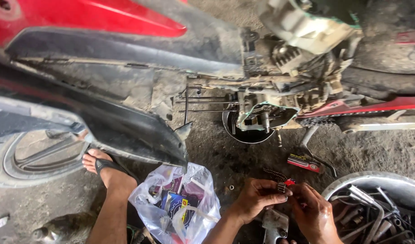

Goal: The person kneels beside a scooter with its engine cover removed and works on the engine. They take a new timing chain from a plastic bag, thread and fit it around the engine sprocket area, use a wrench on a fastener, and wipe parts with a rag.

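Dark, oily chain (276, 177) hangs pinched between both hands: the left hand (258, 197) and right hand (312, 208) are curled shut on it, low over the dirt floor (225, 153), between a clear plastic bag (178, 203) and a tool basin (388, 203), below the stripped engine (266, 115).

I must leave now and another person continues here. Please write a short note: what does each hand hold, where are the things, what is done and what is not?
Left hand and right hand: both pinch a small dark chain with a red tag, held low over the dirt floor.
Engine: side cover is off, long studs stick out bare, a dark pan sits under it.
Nearby: red box on the ground, plastic bag of packaged parts at left, basin of tools at right.
Done: engine opened. Left: the chain is not yet on the engine.
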